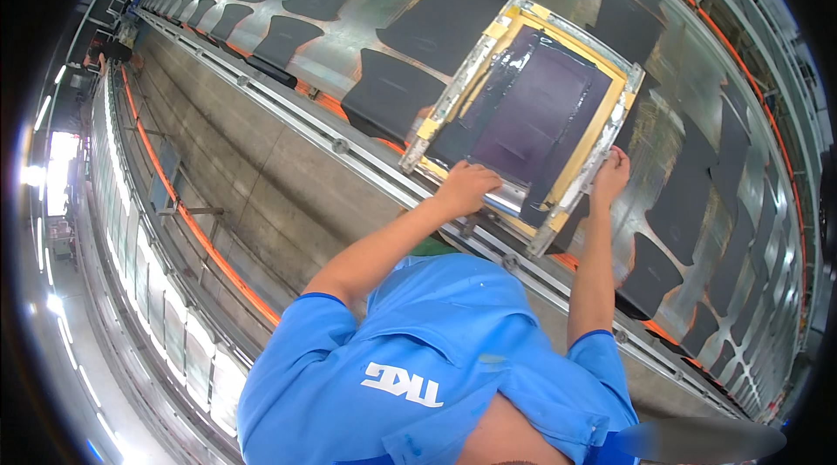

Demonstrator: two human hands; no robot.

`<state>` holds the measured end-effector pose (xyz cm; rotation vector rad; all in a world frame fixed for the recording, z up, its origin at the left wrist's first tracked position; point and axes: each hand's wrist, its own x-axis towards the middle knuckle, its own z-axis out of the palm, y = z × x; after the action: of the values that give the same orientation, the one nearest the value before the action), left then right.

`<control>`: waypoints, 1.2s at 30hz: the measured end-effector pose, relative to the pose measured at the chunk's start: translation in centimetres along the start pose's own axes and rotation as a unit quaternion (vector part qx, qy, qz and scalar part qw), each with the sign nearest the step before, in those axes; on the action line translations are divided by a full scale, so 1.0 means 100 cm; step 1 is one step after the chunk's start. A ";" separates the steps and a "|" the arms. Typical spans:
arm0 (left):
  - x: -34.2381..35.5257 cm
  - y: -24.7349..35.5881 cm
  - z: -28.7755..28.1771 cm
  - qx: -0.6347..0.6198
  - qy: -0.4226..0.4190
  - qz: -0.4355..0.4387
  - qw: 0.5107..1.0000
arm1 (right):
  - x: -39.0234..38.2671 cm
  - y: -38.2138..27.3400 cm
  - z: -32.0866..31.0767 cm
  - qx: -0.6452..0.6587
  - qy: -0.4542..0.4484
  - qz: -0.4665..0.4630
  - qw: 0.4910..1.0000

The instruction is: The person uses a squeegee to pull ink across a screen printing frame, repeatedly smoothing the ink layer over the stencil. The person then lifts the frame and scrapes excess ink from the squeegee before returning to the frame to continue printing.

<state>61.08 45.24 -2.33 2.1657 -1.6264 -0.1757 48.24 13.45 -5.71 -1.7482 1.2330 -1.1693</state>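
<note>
A rectangular screen-printing frame (pixel 625 86) with a dark purple mesh and yellow-taped inner border lies over the long bench of dark cut panels (pixel 410 90). My left hand (pixel 464 186) has its fingers curled on a silver squeegee bar (pixel 506 201) along the near end of the mesh. My right hand (pixel 612 170) grips the right side of the frame. Both forearms reach up from my blue shirt. The far tips of my right fingers are partly hidden against the frame.
A metal rail (pixel 340 146) runs along the bench's near edge, with an orange hose (pixel 187 217) beyond the concrete aisle (pixel 244 169) on the left. Another bright bench (pixel 148 264) runs along the left. A distant person (pixel 112 51) stands at the upper left.
</note>
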 end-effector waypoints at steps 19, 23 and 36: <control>0.036 0.008 0.068 0.001 -0.018 -0.012 1.000 | 0.025 0.085 0.002 0.063 -0.019 0.005 0.998; 0.049 -0.008 0.072 0.010 0.054 0.079 0.995 | 0.046 0.092 0.011 0.048 0.014 -0.072 0.996; 0.095 -0.041 0.054 -0.187 -0.114 0.091 0.971 | 0.062 0.148 -0.018 0.054 -0.042 0.135 0.988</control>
<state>65.73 35.86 -7.47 1.7524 -1.7383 -0.6418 42.62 2.87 -16.53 -1.4815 1.2844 -0.9759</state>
